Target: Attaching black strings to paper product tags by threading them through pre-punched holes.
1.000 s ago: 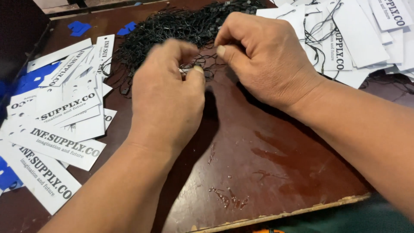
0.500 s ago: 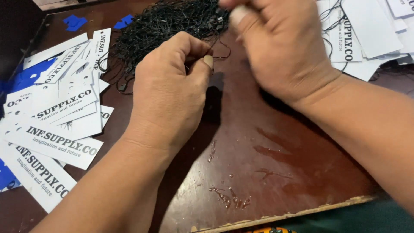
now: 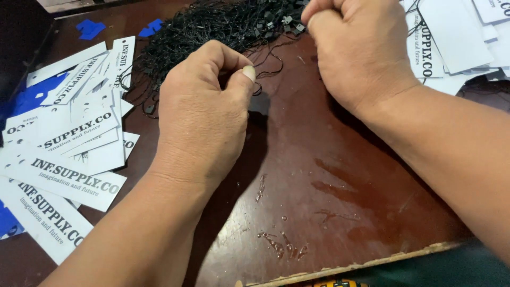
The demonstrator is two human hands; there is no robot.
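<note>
White rectangular tags (image 3: 69,154) with dark print fan out in a loose pile on the left of the dark red-brown surface (image 3: 329,212); blue cards (image 3: 32,95) poke out beneath them, and two blue scraps (image 3: 90,27) lie at top left. A second heap of white tags (image 3: 457,37) sits top right, partly under the right hand. Black string pile (image 3: 212,26) with small black clasps lies at top centre, between the two heaps.

Left hand (image 3: 204,119): grip narrow, thumb pressed to fingertips, pinching a thin black string (image 3: 265,73) that trails from the pinch toward the pile. Pile is just beyond its knuckles.

Right hand (image 3: 361,50): fist curled tight at the pile's right edge, touching it; cannot tell what the grip holds, fingers hide it.

Scratches and small shiny flecks mark the surface near its front edge.
</note>
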